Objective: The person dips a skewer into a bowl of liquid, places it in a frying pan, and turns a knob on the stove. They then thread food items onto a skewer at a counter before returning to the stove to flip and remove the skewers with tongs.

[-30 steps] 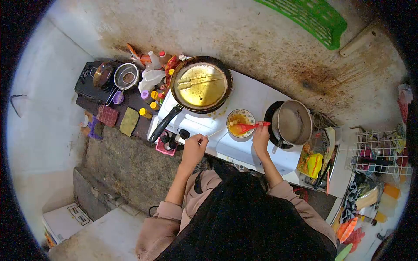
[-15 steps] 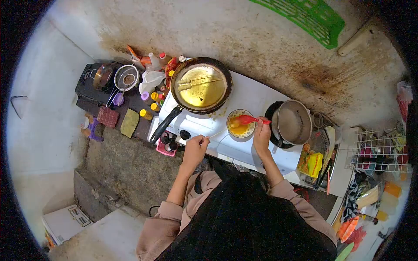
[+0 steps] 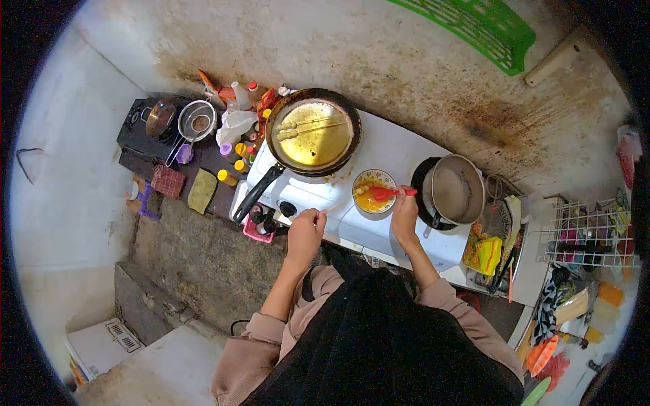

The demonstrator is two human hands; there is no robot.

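My right hand (image 3: pixel 405 220) is closed around the handle of a red spoon (image 3: pixel 384 193), its head down in a patterned bowl (image 3: pixel 376 214). Yellow liquid that looks like beaten egg (image 3: pixel 367 202) lies in the bowl. Left of it, my left hand (image 3: pixel 307 233) pinches a thin skewer (image 3: pixel 337 206) that points toward the bowl. Pale food pieces show at the bowl's left side, apparently on the skewer's end. Behind my left hand, a frying pan (image 3: pixel 326 166) on the white stove (image 3: pixel 291 193) holds oil and skewers with food (image 3: pixel 290 130).
A grey pot (image 3: pixel 459 189) stands on the right burner. The pan's black handle (image 3: pixel 258 193) juts toward me at the left. Yellow-capped jars (image 3: pixel 227 177) and a strainer (image 3: pixel 198 122) sit further left. A yellow packet (image 3: pixel 489 256) lies at the right.
The red spoon has dropped lower into the bowl, and my right hand has shifted slightly down and toward me. My left hand has stayed nearly in place with the skewer.
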